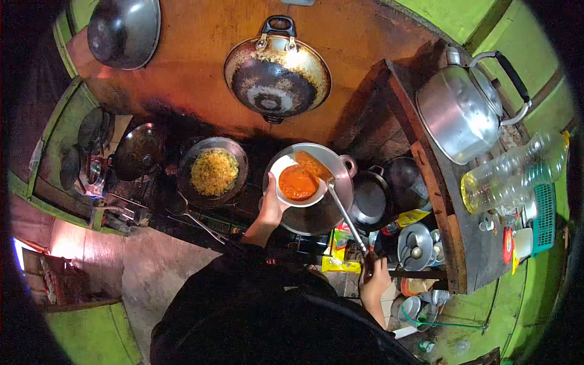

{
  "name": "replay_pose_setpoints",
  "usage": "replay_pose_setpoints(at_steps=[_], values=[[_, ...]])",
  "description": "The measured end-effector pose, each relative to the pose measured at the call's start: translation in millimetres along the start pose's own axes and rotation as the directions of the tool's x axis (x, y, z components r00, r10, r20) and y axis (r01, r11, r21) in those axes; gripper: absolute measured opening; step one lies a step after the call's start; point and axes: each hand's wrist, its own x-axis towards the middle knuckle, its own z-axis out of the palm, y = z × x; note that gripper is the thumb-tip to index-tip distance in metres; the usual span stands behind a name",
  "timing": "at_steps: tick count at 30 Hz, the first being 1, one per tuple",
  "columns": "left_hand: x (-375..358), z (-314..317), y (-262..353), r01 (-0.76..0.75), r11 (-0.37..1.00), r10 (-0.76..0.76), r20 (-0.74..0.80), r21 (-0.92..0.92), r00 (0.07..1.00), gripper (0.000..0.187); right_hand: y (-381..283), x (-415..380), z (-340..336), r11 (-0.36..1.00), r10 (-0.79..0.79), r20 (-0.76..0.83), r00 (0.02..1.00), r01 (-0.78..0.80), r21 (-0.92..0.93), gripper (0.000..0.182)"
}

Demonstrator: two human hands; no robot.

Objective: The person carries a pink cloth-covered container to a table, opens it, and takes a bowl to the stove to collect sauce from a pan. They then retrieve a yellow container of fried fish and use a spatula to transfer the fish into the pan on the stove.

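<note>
My left hand (272, 205) grips the side of a white bowl (284, 165) that contains thick orange-red sauce (298, 184). It is held over a wide aluminium pan (337, 198) with a side handle. Closed around the dark grip of a long-handled metal spatula (347, 216) is my right hand (375, 283). The spatula's sauce-covered head reaches the bowl's upper right rim, and sauce hides most of its outline. Left of the bowl, a dark frying pan (240, 185) with yellow noodle-like food (214, 172) sits on the stove.
Dark pans (370, 198) stand right of the aluminium pan. A wok (277, 79) hangs on the back wall. The wooden shelf (438, 204) at right bears a large kettle (459, 109) and an oil bottle (511, 176). Below it are a metal bowl (411, 234) and yellow packets (340, 264).
</note>
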Motion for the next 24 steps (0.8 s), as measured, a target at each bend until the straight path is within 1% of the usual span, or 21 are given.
replay_pose_setpoints(at_steps=[2,4,6,7,8,9,11,12,14,15,17,18,19,21,22,24], values=[[0.4,0.1,-1.6,0.004,1.0,-0.004,-0.002,-0.019,1.0,0.073,-1.3,0.3,-0.9,1.0,-0.004,-0.012,1.0,0.005,0.024,0.033],[0.6,-1.4,-0.6,0.012,0.999,-0.012,-0.001,-0.032,1.0,0.074,-4.4,-0.3,-0.8,0.997,-0.044,-0.057,0.997,0.04,-0.072,0.021],[-0.3,-1.8,-1.2,0.0,0.999,0.002,0.055,-0.044,0.998,0.074,-2.6,-2.8,6.6,0.998,-0.039,-0.062,0.997,0.036,-0.056,0.02],[-1.1,-2.0,-2.3,-0.001,0.999,0.003,0.052,-0.048,0.999,0.074,-1.3,-3.9,8.5,0.999,-0.033,-0.065,0.997,0.031,-0.038,0.019],[-1.8,-1.9,-2.0,0.013,0.997,-0.008,0.065,-0.076,0.998,0.074,-4.3,-2.4,0.5,0.993,-0.068,-0.034,0.997,0.064,-0.101,0.024],[-1.8,-1.8,-1.0,0.027,0.994,-0.019,0.08,-0.102,0.997,0.074,-4.2,-3.7,3.9,0.993,-0.069,-0.034,0.997,0.065,-0.101,0.024],[-1.4,-0.9,0.5,0.032,0.995,-0.023,0.09,-0.091,0.996,0.074,-3.7,-5.8,11.4,0.996,-0.067,-0.15,0.986,0.075,0.048,0.035],[-1.9,-0.2,0.2,0.038,0.996,-0.03,0.1,-0.08,0.994,0.075,-2.6,-6.9,9.7,0.996,-0.067,-0.152,0.986,0.075,0.045,0.035],[-1.0,-1.5,0.0,0.047,0.995,-0.038,0.092,-0.09,0.995,0.075,-3.6,-8.0,7.5,0.999,-0.049,-0.06,0.997,0.05,0.007,0.044],[-0.6,-0.9,-0.5,0.053,0.993,-0.045,0.079,-0.104,0.996,0.075,-2.5,-9.8,9.1,0.999,-0.05,-0.063,0.997,0.05,0.005,0.044],[-3.1,2.1,1.1,0.042,0.996,-0.037,0.063,-0.083,0.997,0.075,-2.0,-13.9,13.1,1.0,0.006,-0.053,0.999,-0.004,0.027,0.032],[-5.6,2.7,1.8,0.035,0.998,-0.033,0.046,-0.056,0.998,0.075,-5.1,-13.5,7.6,0.999,0.01,-0.008,1.0,-0.01,-0.043,0.029],[-5.9,0.8,1.2,0.037,0.998,-0.035,0.045,-0.055,0.998,0.075,-3.3,-17.4,12.2,0.999,0.012,-0.007,1.0,-0.012,-0.043,0.029],[-2.9,-3.3,-1.6,0.033,0.998,-0.03,0.062,-0.056,0.998,0.076,-2.3,-20.5,18.7,0.997,-0.018,-0.112,0.994,0.026,0.077,0.041],[-1.2,-4.7,-3.1,0.033,0.998,-0.029,0.064,-0.059,0.998,0.076,1.3,-21.0,18.8,0.997,-0.019,-0.113,0.993,0.028,0.074,0.041],[0.0,-9.2,-5.3,0.04,0.998,-0.035,0.095,-0.054,0.995,0.074,-9.9,-16.3,6.2,0.999,-0.02,-0.019,1.0,0.019,-0.042,0.035]])
